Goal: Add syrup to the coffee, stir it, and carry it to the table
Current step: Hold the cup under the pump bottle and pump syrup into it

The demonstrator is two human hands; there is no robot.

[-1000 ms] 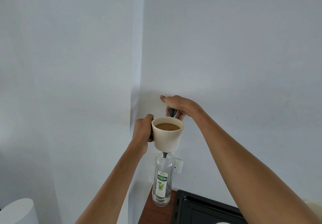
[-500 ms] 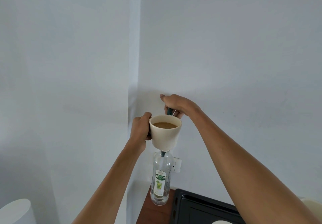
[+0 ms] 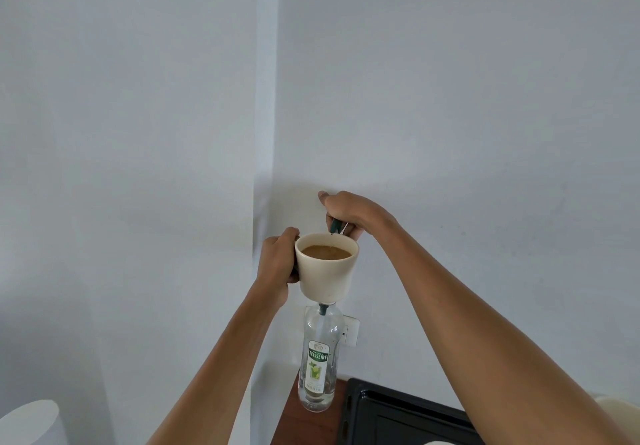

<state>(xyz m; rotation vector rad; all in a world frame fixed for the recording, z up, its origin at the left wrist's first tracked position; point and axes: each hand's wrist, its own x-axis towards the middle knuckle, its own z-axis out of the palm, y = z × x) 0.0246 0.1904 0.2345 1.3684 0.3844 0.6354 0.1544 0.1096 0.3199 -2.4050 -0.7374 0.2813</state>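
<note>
We hold the cream cup [image 3: 327, 273] of brown coffee [image 3: 325, 252] up by the white wall [image 3: 450, 98], over the syrup bottle [image 3: 318, 358]. Our left hand [image 3: 277, 264] wraps its side. Our right hand [image 3: 349, 210] presses down on the dark green pump top [image 3: 335, 226].

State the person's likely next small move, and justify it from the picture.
Probably keep the right hand pressing the green pump nozzle, cup held steady beneath by the left hand. A drop hangs at the spout above the coffee, so syrup seems only just started.
</note>
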